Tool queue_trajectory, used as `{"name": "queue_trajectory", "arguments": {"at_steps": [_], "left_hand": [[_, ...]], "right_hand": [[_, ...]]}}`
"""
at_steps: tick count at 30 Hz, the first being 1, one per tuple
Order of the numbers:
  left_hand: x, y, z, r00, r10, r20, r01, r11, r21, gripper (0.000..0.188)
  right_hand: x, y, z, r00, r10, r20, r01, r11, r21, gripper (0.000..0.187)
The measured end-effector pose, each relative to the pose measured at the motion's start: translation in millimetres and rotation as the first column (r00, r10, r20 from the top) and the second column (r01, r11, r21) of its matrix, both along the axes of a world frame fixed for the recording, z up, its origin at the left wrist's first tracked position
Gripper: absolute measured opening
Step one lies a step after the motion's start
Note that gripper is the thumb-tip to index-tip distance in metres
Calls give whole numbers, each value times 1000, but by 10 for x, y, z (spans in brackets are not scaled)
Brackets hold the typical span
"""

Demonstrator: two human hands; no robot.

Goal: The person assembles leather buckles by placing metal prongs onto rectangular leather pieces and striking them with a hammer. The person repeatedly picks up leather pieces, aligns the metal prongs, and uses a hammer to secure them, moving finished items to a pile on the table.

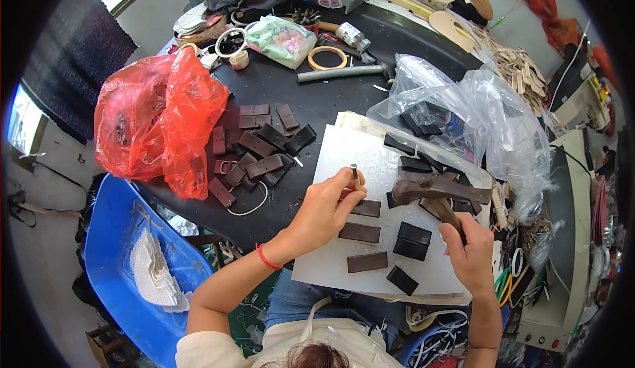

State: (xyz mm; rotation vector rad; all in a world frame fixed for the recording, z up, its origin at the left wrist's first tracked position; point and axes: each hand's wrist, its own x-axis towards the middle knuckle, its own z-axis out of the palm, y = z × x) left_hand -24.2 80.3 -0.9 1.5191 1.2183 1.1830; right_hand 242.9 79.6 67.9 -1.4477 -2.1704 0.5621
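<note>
Upright in the fingertips of my left hand [324, 203] is a short metal punch [354, 171], its lower end hidden by the fingers. That hand is over a brown leather piece [368, 208] on a white board [324, 262]. My right hand [472, 252] grips the wooden handle of a hammer [433, 189], whose dark head is raised above the board, right of the punch. Closer to me lie two more brown leather pieces [359, 232], [368, 262] and some black leather pieces [412, 241]. Further black and brown pieces lie partly hidden behind the hammer.
A pile of brown and black leather pieces [254, 144] lies left of the board beside a red plastic bag [159, 117]. Clear plastic bags [476, 110] stand at the far right. A metal bar [340, 74] and tape rolls lie behind. A blue tub [109, 236] is at lower left.
</note>
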Motion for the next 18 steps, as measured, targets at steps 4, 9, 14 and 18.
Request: {"name": "queue_trajectory", "arguments": {"at_steps": [4,9,14,18], "left_hand": [[-45,5,-2,996,-39,-79,47,994,98,9],[73,-21,18,959,-8,-282,86,960,265,11],[57,-10,-39,960,40,-277,16,980,198,18],[7,52,21,996,53,68,-43,988,-147,20]], "right_hand": [[-174,66,370,966,-60,-253,63,998,3,17],[-320,68,687,602,76,-795,18,994,109,27],[-335,291,411,951,127,281,-188,962,200,36],[-222,128,157,901,215,376,-240,970,21,38]]}}
